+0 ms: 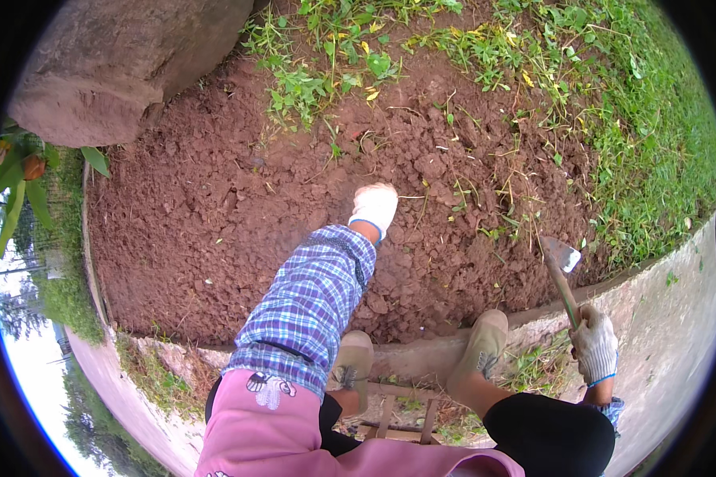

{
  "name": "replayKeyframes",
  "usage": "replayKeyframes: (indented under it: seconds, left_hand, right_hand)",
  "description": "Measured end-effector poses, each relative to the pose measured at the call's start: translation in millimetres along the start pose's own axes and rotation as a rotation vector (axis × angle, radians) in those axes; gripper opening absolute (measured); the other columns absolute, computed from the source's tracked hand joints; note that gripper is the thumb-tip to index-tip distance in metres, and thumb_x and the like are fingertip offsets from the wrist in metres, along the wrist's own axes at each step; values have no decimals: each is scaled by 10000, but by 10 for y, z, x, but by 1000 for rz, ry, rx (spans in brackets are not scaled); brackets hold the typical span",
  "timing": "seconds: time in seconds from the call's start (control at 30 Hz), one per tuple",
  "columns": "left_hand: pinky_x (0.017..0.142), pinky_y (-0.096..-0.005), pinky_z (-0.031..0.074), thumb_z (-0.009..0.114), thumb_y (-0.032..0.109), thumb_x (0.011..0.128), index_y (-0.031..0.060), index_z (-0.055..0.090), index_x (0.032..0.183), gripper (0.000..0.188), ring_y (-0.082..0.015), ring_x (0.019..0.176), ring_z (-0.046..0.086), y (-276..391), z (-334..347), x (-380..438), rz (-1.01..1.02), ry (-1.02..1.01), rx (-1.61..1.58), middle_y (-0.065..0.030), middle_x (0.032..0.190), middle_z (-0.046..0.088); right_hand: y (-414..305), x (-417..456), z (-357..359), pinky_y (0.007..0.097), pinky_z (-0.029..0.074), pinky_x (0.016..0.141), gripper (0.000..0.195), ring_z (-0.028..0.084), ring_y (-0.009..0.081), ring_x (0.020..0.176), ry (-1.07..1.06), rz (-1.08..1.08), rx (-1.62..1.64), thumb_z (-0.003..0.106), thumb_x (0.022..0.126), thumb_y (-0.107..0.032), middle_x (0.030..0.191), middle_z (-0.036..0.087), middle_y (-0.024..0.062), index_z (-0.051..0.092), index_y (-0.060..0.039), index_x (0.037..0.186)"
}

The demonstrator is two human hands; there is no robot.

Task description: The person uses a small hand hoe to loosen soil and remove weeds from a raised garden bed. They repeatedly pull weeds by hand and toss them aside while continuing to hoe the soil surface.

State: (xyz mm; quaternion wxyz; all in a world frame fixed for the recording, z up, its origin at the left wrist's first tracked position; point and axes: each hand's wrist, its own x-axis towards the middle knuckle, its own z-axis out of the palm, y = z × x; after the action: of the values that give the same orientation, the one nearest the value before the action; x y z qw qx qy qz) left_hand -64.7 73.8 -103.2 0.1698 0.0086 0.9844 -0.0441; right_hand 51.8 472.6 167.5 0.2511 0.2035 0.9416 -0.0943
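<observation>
My left hand (375, 207), in a white knit work glove with a blue cuff edge, reaches down over the loose reddish-brown soil (203, 226) of the bed. Its fingers are bunched and largely hidden, so whether they hold anything cannot be told; a thin pale stem shows at its right side. My right hand (593, 343), in a like glove, is closed around the wooden handle of a small hand hoe (558, 268). The hoe's metal blade, bright at its edge, is up at the bed's right front, near pulled stems.
Leafy weeds (358, 53) grow at the far side, and grass (662, 137) at the right. A large boulder (137, 65) stands at the far left. A concrete kerb (417, 356) borders the bed at my shoes, with a wooden slatted piece (403, 411) between my legs.
</observation>
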Motion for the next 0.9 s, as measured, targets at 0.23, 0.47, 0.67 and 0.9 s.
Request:
replayKeyframes:
  seconds: [0.23, 0.47, 0.67, 0.9]
  left_hand:
    - [753, -348, 505, 645, 254, 827, 110, 696, 1024, 249, -212, 813, 633, -730, -812, -509, 146, -616, -767, -77, 928, 686]
    - [840, -402, 494, 568, 214, 892, 17, 626, 1083, 280, -308, 892, 628, -1266, -512, -153, -144, 92, -921, -187, 983, 658]
    - [860, -430, 481, 589, 314, 853, 40, 665, 1022, 331, -336, 988, 606, -1556, 20, 902, -227, 23, -87, -167, 1062, 652]
    - [918, -426, 468, 561, 342, 881, 58, 657, 1079, 359, -365, 1053, 583, -1321, -17, 995, -225, -227, -284, -181, 1145, 617]
  right_hand:
    - [-20, -12, -212, 475, 458, 629, 183, 594, 385, 673, -57, -10, 75, 448, 823, -104, 691, 591, 203, 626, -80, 859]
    - [-149, 162, -360, 434, 442, 536, 140, 577, 335, 562, 168, -338, -184, 471, 795, -77, 607, 555, 186, 608, -54, 816]
    - [-472, 175, -389, 467, 431, 576, 166, 568, 388, 633, 156, -264, -135, 502, 757, -38, 665, 563, 214, 641, -65, 842]
    - [-399, 128, -407, 451, 422, 551, 169, 561, 373, 579, 157, -200, -99, 487, 764, -36, 624, 545, 217, 638, -42, 842]
